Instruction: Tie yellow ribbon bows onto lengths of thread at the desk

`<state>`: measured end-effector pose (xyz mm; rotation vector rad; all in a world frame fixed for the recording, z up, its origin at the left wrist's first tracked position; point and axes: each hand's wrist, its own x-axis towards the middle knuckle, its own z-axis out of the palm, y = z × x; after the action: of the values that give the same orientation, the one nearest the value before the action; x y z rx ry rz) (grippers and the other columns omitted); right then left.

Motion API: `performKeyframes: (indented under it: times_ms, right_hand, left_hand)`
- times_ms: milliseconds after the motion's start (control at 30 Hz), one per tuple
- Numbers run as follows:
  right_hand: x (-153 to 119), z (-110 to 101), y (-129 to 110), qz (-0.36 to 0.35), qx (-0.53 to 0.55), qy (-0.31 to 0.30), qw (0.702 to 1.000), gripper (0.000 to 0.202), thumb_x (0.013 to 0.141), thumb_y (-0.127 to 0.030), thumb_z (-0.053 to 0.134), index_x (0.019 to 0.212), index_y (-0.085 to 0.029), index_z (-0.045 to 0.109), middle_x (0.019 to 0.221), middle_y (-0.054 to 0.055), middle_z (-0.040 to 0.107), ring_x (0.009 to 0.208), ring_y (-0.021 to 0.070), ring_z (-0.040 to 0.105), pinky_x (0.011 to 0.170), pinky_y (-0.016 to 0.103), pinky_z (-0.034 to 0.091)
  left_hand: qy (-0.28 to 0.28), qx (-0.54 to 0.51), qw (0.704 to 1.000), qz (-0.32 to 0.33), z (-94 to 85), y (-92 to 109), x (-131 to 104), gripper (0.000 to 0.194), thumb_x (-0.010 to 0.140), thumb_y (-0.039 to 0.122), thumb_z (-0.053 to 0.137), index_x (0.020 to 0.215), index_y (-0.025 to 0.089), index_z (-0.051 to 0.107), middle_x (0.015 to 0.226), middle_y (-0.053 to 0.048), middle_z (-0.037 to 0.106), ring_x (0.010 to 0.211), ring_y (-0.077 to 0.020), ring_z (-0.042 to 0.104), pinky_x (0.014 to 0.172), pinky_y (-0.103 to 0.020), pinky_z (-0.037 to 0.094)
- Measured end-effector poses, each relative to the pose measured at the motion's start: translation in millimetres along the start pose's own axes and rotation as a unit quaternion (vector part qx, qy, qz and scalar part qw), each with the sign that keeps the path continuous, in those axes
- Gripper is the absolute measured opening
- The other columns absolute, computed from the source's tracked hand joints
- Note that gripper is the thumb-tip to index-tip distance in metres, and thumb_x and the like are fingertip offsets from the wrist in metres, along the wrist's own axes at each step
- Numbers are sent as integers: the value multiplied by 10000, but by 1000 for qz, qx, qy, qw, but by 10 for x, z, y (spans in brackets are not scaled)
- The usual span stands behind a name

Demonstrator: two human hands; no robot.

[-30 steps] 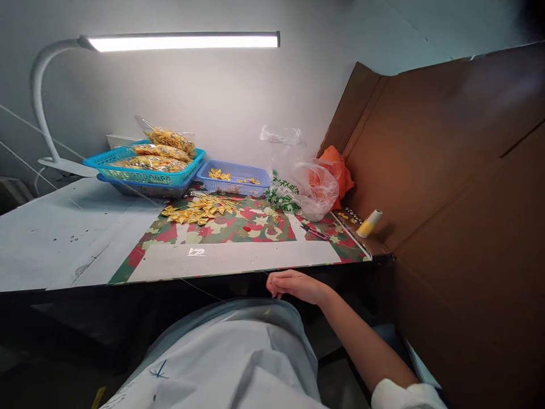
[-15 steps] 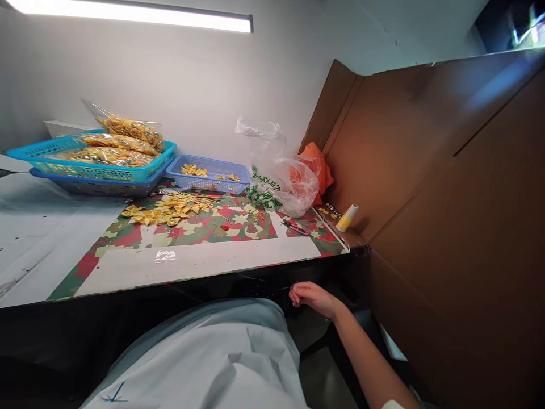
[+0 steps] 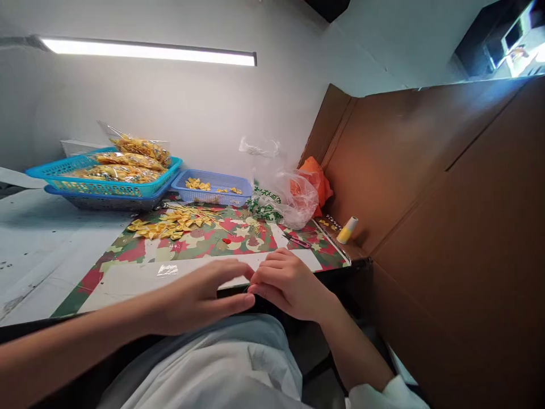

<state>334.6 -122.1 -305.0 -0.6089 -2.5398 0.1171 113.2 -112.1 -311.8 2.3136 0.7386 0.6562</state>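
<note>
My left hand reaches in from the left at the table's front edge, thumb and fingers apart, fingertips beside the other hand. My right hand is closed in a pinch in front of it; what lies between its fingertips, if anything, is too small to make out. Behind the hands is a pile of yellow fabric bows with thin golden sticks. Pink-handled thread snips lie beyond my right hand, and a small red piece is on the patterned table cover.
A turquoise basket of bagged yellow pieces stands at the back left, stacked on a blue one. A blue-violet basket holds a few bows. Plastic bags sit at the back. A yellow thread cone stands by the cardboard wall.
My left hand has come into view from the left and met the right. My right hand has risen from below the table edge and moved slightly left. The view has tilted up.
</note>
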Motion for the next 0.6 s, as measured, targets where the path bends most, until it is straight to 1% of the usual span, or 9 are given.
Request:
performKeyframes:
  times_ms: [67, 100, 167, 200, 267, 333, 433, 533, 600]
  right_hand:
    - [50, -4, -18, -11, 8, 2, 1000, 405, 1073, -406, 341, 804, -179, 542, 749, 10, 633, 727, 131, 522, 754, 290, 335]
    - [67, -8, -29, -14, 18, 3, 1000, 408, 1072, -405, 341, 795, -178, 536, 729, 8, 617, 712, 127, 514, 746, 285, 338]
    - [90, -9, -50, -22, 52, 12, 998, 419, 1071, -401, 335, 769, -177, 520, 693, 9, 583, 681, 124, 494, 725, 277, 348]
    - [98, 0, -58, -27, 75, 17, 997, 426, 1069, -398, 329, 751, -178, 509, 675, 10, 566, 665, 122, 485, 715, 275, 355]
    - [111, 43, -59, -33, 126, 26, 991, 449, 1064, -405, 317, 710, -183, 481, 644, 11, 538, 634, 121, 469, 701, 277, 370]
    - [123, 120, -44, -35, 171, 33, 984, 476, 1057, -429, 306, 676, -189, 459, 616, 12, 519, 605, 121, 455, 695, 283, 384]
    - [144, 257, -8, -19, 202, 62, 977, 507, 1045, -472, 302, 642, -198, 443, 570, 10, 493, 576, 127, 435, 665, 287, 388]
    - [156, 349, 18, -2, 212, 83, 974, 518, 1038, -484, 314, 619, -203, 431, 545, 9, 474, 568, 132, 426, 640, 283, 384]
    - [153, 372, 45, -2, 211, 76, 975, 509, 1036, -464, 335, 615, -199, 440, 555, 11, 487, 574, 130, 432, 645, 279, 383]
  left_hand:
    - [-33, -71, 997, -17, 106, 22, -56, 425, 964, 534, 445, 849, 167, 626, 807, -7, 608, 755, -139, 533, 693, -227, 447]
    - [-45, -113, 992, -29, 153, 13, -91, 459, 966, 546, 421, 770, 163, 578, 718, 4, 547, 679, -121, 474, 625, -219, 404]
    - [-33, -186, 981, -49, 222, -40, -168, 509, 951, 579, 426, 652, 168, 450, 602, 27, 385, 577, -101, 335, 526, -229, 300]
    - [-11, -216, 975, -55, 246, -77, -206, 532, 938, 595, 438, 618, 173, 392, 582, 33, 315, 556, -99, 280, 501, -241, 256]
    - [57, -260, 961, -67, 283, -156, -272, 571, 905, 623, 473, 579, 182, 317, 572, 35, 243, 543, -99, 230, 489, -258, 218]
    - [138, -284, 945, -89, 321, -217, -316, 588, 874, 634, 508, 554, 187, 295, 557, 34, 219, 537, -103, 215, 485, -269, 212]
    - [238, -273, 924, -120, 387, -260, -344, 567, 843, 598, 556, 521, 190, 328, 530, 29, 233, 534, -110, 229, 488, -274, 230]
    - [297, -236, 917, -125, 424, -273, -358, 562, 819, 552, 590, 497, 194, 299, 519, 27, 226, 529, -112, 220, 481, -274, 226]
    - [326, -207, 915, -116, 412, -290, -354, 584, 801, 522, 611, 499, 196, 232, 518, 30, 196, 527, -109, 197, 480, -272, 216]
